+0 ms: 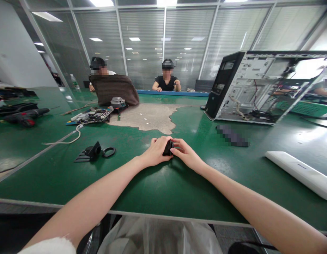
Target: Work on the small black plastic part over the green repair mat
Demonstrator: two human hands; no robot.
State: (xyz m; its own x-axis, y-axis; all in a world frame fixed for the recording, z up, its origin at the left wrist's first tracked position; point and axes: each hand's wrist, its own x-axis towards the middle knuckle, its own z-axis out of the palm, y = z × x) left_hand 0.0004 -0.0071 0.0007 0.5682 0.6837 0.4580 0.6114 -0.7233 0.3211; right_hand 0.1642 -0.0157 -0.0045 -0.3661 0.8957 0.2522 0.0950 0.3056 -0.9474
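Note:
A small black part point(168, 148) sits between both my hands, low over the green table mat point(158, 183). My left hand point(156, 151) curls round its left side with the fingers closed on it. My right hand point(185, 152) pinches its right side with thumb and fingers. What kind of part it is stays hidden by my fingers. To the left on the mat lie a black camera-like piece on a bracket point(91, 152) and a loose black ring point(108, 152), both apart from my hands.
An open computer case point(258, 91) lies on its side at back right. A white flat panel point(301, 173) rests at right. A circuit board with cables point(91, 115) and a power drill point(25, 118) are at left. Two people sit across the table.

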